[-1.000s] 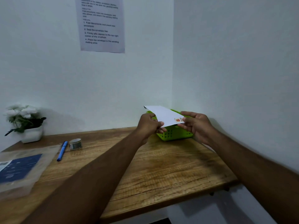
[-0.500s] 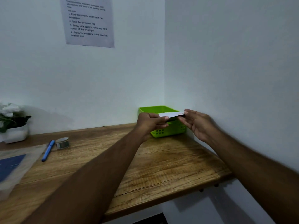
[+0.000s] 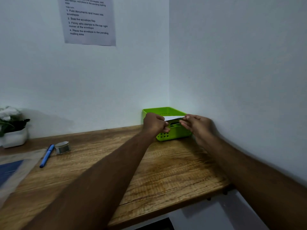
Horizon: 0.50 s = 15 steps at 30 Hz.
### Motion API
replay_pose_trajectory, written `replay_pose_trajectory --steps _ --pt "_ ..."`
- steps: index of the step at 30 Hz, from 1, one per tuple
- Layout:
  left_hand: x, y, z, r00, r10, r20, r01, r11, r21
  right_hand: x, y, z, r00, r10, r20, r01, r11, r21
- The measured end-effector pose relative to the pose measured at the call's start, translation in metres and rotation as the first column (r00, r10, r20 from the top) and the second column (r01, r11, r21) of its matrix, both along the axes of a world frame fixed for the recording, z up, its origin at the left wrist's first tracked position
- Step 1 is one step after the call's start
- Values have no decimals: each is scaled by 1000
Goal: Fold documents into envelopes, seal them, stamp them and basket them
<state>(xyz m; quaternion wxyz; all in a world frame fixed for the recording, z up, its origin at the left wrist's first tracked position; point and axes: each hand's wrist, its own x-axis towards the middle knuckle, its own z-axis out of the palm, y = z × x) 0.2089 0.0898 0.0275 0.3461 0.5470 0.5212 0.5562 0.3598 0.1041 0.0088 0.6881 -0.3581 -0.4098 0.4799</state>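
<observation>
Holding a white envelope [image 3: 174, 117] nearly flat over the near rim of the green basket [image 3: 178, 131], both arms reach forward across the wooden desk [image 3: 166, 171]. Left hand [image 3: 155, 123] is curled closed on the envelope's left end, fingers pinched around the edge. Right hand [image 3: 197, 125] meets the right end with fingertips only, fingers loosely bent; a firm grip there cannot be made out. Envelope seen almost edge-on, so its face and any stamp are unreadable. Basket sits in the wall corner, at the desk's far right, with a slot handle and small square holes in its near wall; its inside is not visible. Well left of the basket: a small tape roll [image 3: 62, 147], a blue pen [image 3: 47, 156] just beside it, then a clear plastic sleeve [image 3: 15, 170] with a dark blue sheet inside. Further left of the basket, a white pot of white flowers [image 3: 12, 128] against the wall. Printed instruction sheet [image 3: 88, 20] taped on the wall, above and left of the basket.
</observation>
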Motion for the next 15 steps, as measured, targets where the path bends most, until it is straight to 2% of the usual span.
replay_pose_trajectory --steps 3,8,11,15 --pt "0 -1 3 992 -31 -121 28 999 -26 -4 3 -4 997 -26 76 27 1000 -12" --pt "-3 -13 1 931 -241 -274 189 961 -202 -12 1 -6 990 -42 133 40 999 16" --pt "-9 -19 -6 915 -273 -298 230 958 -170 -22 -3 -8 980 -72 186 59 995 74" --pt "-24 -32 -16 929 -191 -317 179 982 -65 -42 -13 -12 968 -68 242 45 994 99"
